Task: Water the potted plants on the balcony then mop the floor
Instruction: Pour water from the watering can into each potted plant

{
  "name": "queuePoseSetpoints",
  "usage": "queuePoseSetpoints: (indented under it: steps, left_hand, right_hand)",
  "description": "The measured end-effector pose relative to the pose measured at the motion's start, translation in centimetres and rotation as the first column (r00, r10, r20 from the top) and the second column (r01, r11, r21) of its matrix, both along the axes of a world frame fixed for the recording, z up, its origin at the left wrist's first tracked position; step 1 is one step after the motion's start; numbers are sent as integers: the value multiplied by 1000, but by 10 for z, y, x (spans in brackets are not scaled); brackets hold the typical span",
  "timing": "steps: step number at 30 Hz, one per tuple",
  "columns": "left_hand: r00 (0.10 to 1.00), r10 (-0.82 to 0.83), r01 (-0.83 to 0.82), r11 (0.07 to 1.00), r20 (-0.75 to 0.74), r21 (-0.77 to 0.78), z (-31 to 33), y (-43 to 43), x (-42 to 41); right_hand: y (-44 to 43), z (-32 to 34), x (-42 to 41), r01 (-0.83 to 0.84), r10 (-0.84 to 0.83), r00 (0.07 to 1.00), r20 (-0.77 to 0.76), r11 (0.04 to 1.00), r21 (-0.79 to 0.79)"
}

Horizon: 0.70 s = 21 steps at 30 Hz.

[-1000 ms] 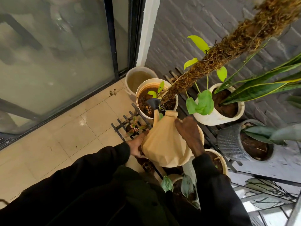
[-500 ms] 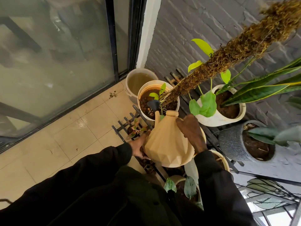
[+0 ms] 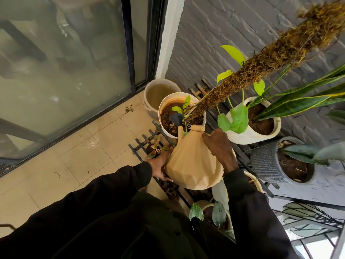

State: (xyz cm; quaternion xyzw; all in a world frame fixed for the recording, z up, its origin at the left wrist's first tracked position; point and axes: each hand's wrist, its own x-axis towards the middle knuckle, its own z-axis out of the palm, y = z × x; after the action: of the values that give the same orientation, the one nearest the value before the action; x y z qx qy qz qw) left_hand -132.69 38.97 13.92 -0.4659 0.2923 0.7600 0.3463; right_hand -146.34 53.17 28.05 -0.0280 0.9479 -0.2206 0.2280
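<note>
the watering can (image 3: 194, 163) — a faceted, tan one — is held over the plant rack (image 3: 141, 143), tipped forward so that its dark spout head (image 3: 176, 117) is brought just above the soil of the white pot (image 3: 173, 99) with the moss pole (image 3: 261, 60). the right hand (image 3: 217, 148) is curled over the top rear of the can, where a handle is presumably gripped, though the handle itself is hidden by the fingers. the left hand (image 3: 158, 165) is laid against the can's lower side with the fingers fairly straight, their tips tucked out of sight beneath it; the weight is thus shared and the tilt steadied, so that the stream can be aimed past the pole and the small leaves. no falling water can be made out. the watering step is judged to be under way, with the snake plant pot (image 3: 274, 128) and the grey ribbed pot (image 3: 265, 163) to the right perhaps yet to be served — and the tiled floor (image 3: 74, 146) yet to be mopped.
</note>
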Motion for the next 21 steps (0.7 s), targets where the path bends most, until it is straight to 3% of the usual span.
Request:
queuePoseSetpoints:
  steps: [5, 14, 21]
  left_hand:
    - [1000, 2, -2, 1000, -12, 21, -2, -1, 0]
    - [999, 33, -31, 998, 28, -53, -11, -2, -2]
    - [993, 122, -121, 985, -1, -120, -9, 10, 2]
  right_hand:
    - [5, -5, 4, 13, -13, 1000, -24, 1000, 1]
    - [39, -33, 42, 126, -151, 979, -139, 976, -176]
    - [60, -58, 74, 226, -263, 961, -91, 928, -295]
